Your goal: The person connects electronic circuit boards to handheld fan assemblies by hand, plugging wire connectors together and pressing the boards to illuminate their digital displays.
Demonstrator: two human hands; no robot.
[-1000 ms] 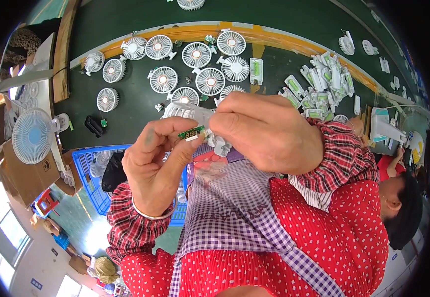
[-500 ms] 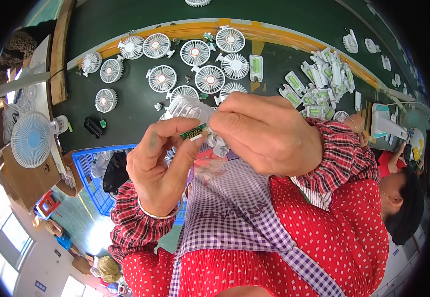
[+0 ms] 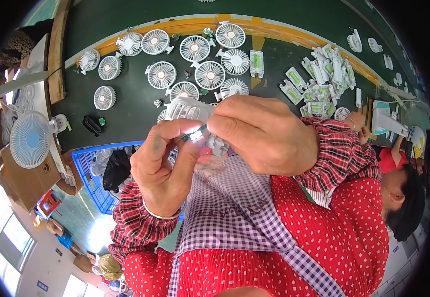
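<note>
Because its lit face shone up toward my camera, I judged the small circuit board point(image 3: 196, 135) was pinched that way to leave the face uncovered. It lay at the fingertips of the left hand point(image 3: 163, 167), between thumb and forefinger. Just beside it, the right hand point(image 3: 264, 134) bunched its fingers; what they gripped, I couldn't tell. A white fan point(image 3: 187, 110) showed just beyond.
</note>
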